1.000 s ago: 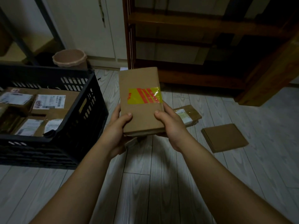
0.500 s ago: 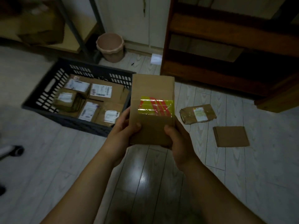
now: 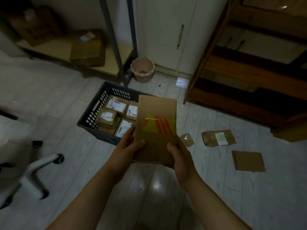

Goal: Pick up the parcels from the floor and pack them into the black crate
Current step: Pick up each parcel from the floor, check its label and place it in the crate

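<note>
Fig.: parcel carried toward crate, head view, near to far. Nearest me, L hand and R hand clamp the cardboard parcel by its lower corners: thumbs on the front face, fingers curled closed behind it, no slack that I see. Parcel stands nearly upright, yellow/red tape band across its middle, held in the air in front of the black crate, which sits on the floor at approx. 11 o'clock from my hands. Risk, as I judge it: grip is low on a tall parcel, so a quick swing could tip it fwd out of the thumbs; crate already holds a layer of labelled parcels, so a careless drop may leave it perched on the rim. Further out, at 2–3 o'clock, still to collect: small packet, wrapped parcel w/ label, flat carton. Beyond the crate, at 12 o'clock, a pink bin.
</note>
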